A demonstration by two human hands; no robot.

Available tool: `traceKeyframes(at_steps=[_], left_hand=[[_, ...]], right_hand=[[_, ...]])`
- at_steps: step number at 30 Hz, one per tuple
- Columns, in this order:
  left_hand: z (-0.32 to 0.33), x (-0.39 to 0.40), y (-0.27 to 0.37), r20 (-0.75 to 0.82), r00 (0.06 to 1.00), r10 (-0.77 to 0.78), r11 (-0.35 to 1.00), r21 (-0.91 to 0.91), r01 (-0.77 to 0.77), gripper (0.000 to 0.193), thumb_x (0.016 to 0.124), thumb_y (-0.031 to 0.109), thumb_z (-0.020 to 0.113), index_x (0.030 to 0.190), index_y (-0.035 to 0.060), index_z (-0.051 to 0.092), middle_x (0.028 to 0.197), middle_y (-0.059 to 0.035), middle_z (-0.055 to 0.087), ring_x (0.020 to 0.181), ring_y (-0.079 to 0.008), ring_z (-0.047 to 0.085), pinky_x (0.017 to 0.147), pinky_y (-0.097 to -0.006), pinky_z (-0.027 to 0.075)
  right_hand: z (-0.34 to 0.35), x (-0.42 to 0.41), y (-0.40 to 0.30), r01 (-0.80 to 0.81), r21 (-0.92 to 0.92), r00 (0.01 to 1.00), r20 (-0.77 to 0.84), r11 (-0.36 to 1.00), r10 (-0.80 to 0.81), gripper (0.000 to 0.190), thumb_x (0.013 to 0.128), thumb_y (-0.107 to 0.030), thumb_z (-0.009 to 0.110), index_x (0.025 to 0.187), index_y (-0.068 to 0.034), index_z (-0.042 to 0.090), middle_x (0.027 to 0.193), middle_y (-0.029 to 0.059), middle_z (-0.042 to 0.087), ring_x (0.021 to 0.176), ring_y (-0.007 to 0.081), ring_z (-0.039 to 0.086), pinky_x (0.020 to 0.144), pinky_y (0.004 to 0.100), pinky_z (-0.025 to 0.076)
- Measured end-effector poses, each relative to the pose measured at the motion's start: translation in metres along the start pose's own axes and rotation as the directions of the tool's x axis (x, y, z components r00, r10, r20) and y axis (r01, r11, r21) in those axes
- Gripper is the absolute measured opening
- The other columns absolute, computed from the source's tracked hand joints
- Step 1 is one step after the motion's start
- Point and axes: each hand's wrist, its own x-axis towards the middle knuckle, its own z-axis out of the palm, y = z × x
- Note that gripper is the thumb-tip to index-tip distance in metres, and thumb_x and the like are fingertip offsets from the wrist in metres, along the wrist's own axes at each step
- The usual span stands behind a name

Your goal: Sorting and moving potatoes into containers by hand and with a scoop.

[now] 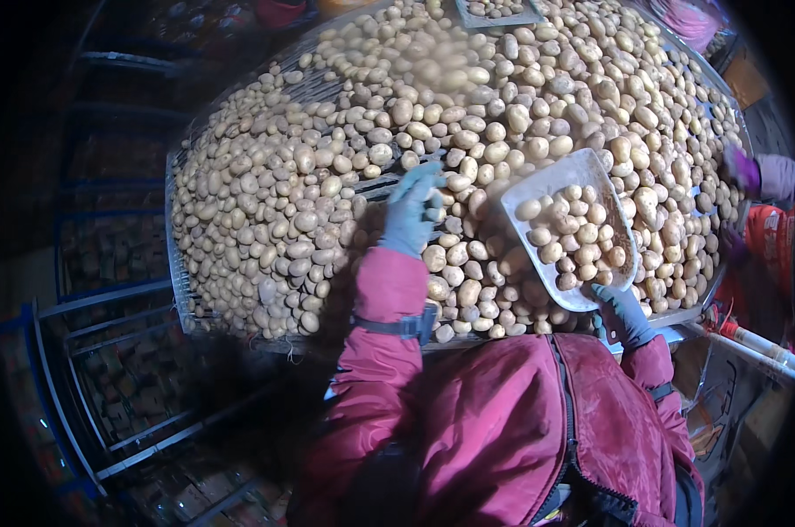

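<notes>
A broad heap of potatoes (259, 191) covers the slatted sorting table before me. My right hand (625, 313), in a blue-grey glove, grips the handle end of a white plastic scoop (565, 172) at the near right. Inside the scoop lies a load of small potatoes (587, 232), with bare surface showing towards its front lip. My left hand (412, 207), gloved in light blue-green, hovers over or touches the heap left of the scoop. Its fingers are apart and slightly bent, and no potato shows in them. Dark slats (378, 188) show through beside it.
Another scoop or tray (499, 18) holding potatoes sits at the far edge. On the right, another person's purple-gloved hand (741, 170) is at the table's edge near a red sack (771, 237). Metal frames (101, 296) stand to the left, and pale pipes (760, 346) lie at the lower right.
</notes>
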Motion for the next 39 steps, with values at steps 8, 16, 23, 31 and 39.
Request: traceKeyframes(at_steps=[8,16,23,31,39], left_hand=[[0.104,-0.017,-0.026,0.558,0.722,0.408,0.439,0.574,-0.691,0.048,0.105,0.032,0.067,0.144,0.0054,0.062,0.146,-0.0158,0.059,0.133,-0.0262,0.060,0.107,-0.0378,0.052],[-0.095,-0.006,0.016,-0.074,0.912,0.404,-0.151,0.978,0.147,0.062,0.096,0.049,0.068,0.140,0.0048,0.064,0.138,-0.0241,0.063,0.127,-0.0422,0.059,0.110,-0.0506,0.045],[-0.063,-0.009,-0.046,-0.048,0.965,0.259,0.218,0.976,-0.010,0.071,0.094,0.043,0.075,0.155,0.0149,0.052,0.162,-0.0236,0.041,0.143,-0.0419,0.049,0.116,-0.0489,0.043],[-0.079,-0.148,-0.051,-0.121,0.743,0.659,0.037,0.991,0.129,0.074,0.095,0.038,0.075,0.155,0.0050,0.049,0.161,-0.0290,0.038,0.150,-0.0441,0.036,0.122,-0.0519,0.035],[-0.065,-0.153,-0.106,-0.267,0.686,0.677,-0.124,0.878,0.463,0.077,0.092,0.056,0.071,0.152,0.0105,0.054,0.155,-0.0229,0.049,0.142,-0.0433,0.044,0.120,-0.0631,0.028]], right_hand=[[0.003,-0.005,-0.010,-0.006,-0.069,1.000,0.009,0.998,0.007,0.036,0.105,-0.038,0.062,0.091,-0.008,0.074,0.057,0.0001,0.057,0.046,0.0124,0.055,0.042,0.0308,0.039],[-0.006,0.002,0.008,0.149,-0.223,0.988,0.071,0.963,-0.136,0.022,0.103,-0.024,0.061,0.112,-0.010,0.076,0.071,0.0038,0.063,0.061,0.0136,0.060,0.057,0.0320,0.046],[-0.004,0.010,0.016,0.097,0.053,0.995,0.025,0.994,-0.098,0.033,0.099,-0.036,0.068,0.097,-0.004,0.074,0.066,0.0014,0.061,0.053,0.0138,0.055,0.049,0.0300,0.040],[-0.005,0.007,0.004,0.118,0.112,0.991,0.054,0.987,-0.125,0.027,0.098,-0.034,0.070,0.092,-0.007,0.068,0.064,0.0018,0.060,0.050,0.0144,0.054,0.047,0.0302,0.039],[-0.009,0.011,0.003,0.101,0.214,0.991,0.063,0.972,-0.117,0.020,0.100,-0.028,0.069,0.098,-0.008,0.071,0.067,-0.0019,0.058,0.054,0.0123,0.049,0.051,0.0307,0.038]])
